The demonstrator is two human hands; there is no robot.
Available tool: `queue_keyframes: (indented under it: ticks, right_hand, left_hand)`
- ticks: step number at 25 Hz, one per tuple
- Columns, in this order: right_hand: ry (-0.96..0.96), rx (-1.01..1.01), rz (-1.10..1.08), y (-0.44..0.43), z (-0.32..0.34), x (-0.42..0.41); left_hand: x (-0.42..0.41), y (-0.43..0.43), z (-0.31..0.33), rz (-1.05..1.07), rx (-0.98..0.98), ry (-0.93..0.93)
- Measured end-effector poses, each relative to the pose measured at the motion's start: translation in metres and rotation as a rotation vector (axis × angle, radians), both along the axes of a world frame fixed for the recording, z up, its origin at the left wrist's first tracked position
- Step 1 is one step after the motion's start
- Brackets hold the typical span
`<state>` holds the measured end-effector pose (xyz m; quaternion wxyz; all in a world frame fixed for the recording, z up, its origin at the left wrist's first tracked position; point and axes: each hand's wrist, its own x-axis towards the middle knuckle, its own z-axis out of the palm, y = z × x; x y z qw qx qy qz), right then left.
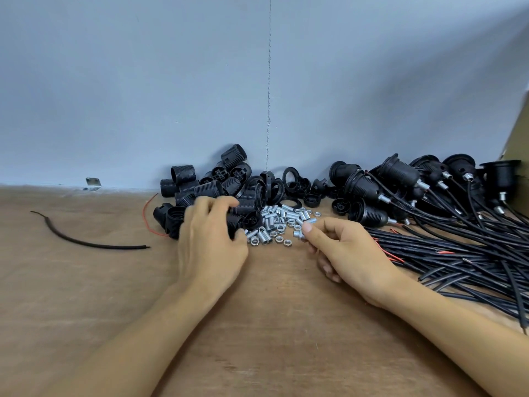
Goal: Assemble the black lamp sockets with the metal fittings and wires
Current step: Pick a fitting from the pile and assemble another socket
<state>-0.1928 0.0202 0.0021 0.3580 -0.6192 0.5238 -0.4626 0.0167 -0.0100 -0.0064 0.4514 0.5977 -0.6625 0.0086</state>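
Nearest, the bare wooden tabletop [272, 339] runs wide between the two forearms, and to the left it lies open as far as the frame's edge. The left hand [211, 242] rests palm down at the near edge of the heap of black sockets [200, 187]. Its fingers and thumb are curled round one black socket [246, 217], which lies on its side touching the heap. The right hand [349, 253] lies just right of centre, with its outer fingers folded under. Its thumb and forefinger pinch a small metal fitting [299, 234] at the near right fringe of the pile of metal fittings [279, 222].

That pile of short silver tubes and nuts sits between the two hands, close against the sockets. Right of the right hand, a thick bundle of black wires [458, 253] fans toward the near right corner and crowds that side. Far to the left, a loose black wire piece [86, 242] curves alone on the wood, and a thin red wire [147, 216] loops beside the heap.

Further back, loose black rings [289, 181] lie against the wall. To their right, the wired sockets [400, 181] are stacked up to a cardboard box [519, 133] at the frame's edge. A small metal bracket [93, 183] sits where the tabletop meets the blue-grey wall [143, 81].
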Motion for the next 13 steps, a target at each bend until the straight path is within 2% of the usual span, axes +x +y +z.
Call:
queue_keyframes:
  ticks: [5, 13]
  right_hand:
    - [-0.058, -0.008, 0.048, -0.004, -0.004, 0.0]
    - [-0.056, -0.006, 0.066, -0.007, -0.009, -0.003]
  left_hand:
    - [0.006, -0.013, -0.009, 0.038, 0.165, -0.014]
    - [0.011, -0.023, -0.017, -0.002, 0.075, 0.075]
